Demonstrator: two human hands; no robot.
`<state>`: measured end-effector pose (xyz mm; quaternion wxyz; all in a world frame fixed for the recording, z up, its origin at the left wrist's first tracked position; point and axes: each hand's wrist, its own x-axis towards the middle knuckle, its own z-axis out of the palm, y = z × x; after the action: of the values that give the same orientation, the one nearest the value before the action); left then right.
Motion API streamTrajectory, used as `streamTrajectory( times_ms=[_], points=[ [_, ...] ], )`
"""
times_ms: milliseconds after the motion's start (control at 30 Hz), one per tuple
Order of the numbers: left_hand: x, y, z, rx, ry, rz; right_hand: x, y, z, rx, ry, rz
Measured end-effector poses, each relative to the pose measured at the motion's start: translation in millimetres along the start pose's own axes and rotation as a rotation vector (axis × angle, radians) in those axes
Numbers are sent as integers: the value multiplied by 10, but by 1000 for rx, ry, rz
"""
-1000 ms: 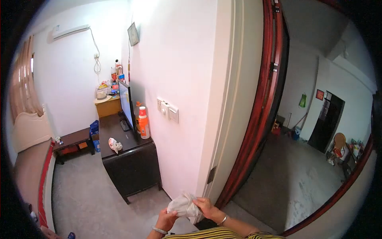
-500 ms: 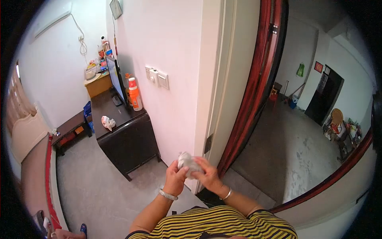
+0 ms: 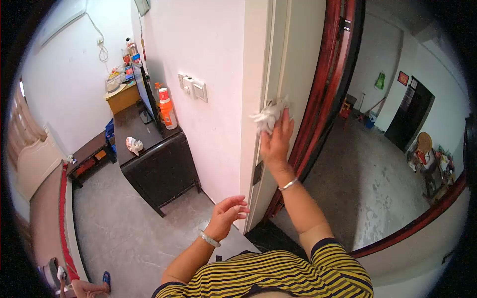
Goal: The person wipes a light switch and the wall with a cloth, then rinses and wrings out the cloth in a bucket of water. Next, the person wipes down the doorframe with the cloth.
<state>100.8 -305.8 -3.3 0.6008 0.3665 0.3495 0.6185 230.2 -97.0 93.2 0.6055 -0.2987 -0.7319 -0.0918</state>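
Note:
A crumpled white tissue or cloth [image 3: 270, 115] is pressed against the cream door frame [image 3: 293, 54] under the fingers of my right hand [image 3: 278, 141]. My right arm reaches up and forward, with a bangle at the wrist. Lower down, my left hand [image 3: 227, 217] hangs in the air near the foot of the wall corner, fingers loosely bent and apart, with nothing in it. A metal strike plate [image 3: 258, 173] sits on the frame below my right hand.
A dark cabinet [image 3: 161, 174] bears a screen [image 3: 144, 92], an orange bottle [image 3: 167, 110] and a crumpled wrapper [image 3: 133, 145]. Switches [image 3: 198, 91] are on the wall. Another person's leg [image 3: 89, 288] shows at lower left. Beyond the red-brown door edge [image 3: 323, 104] lies another room.
Both hands held the white wad together in front of me. Now my left hand has let go, and my right hand has carried it up onto the door frame.

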Motion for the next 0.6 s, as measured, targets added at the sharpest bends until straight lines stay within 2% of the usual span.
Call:
streamTrajectory(
  times_ms=[33,67,200,300,367,433,467,500,567,600],
  points=[
    [-64,-48,-79,-7,38,-35,-90,28,109,-52,-25,-31],
    [-142,-91,-189,-14,78,-67,-199,106,177,64,-27,-32],
    [-577,-284,-691,-86,285,-144,-123,208,158,83,-35,-87],
    [-931,-446,-1031,-109,433,-169,702,257,157,82,91,-216],
    [-1095,-460,-1142,-122,513,-143,1472,0,-13,108,192,-272],
    [-1187,-465,-1192,-145,576,-106,2286,-91,-87,-2,368,-431],
    [-1207,-466,-1199,-160,598,-88,2750,-37,-111,-122,352,-355],
    [-1228,-474,-1186,-176,620,-72,3111,-91,-146,-19,353,-369],
    [-1208,-459,-1142,-190,631,-65,3878,-94,-170,-251,481,-458],
    [-1207,-472,-1123,-202,635,-61,3942,-255,-272,-286,451,-452]
  ],
)
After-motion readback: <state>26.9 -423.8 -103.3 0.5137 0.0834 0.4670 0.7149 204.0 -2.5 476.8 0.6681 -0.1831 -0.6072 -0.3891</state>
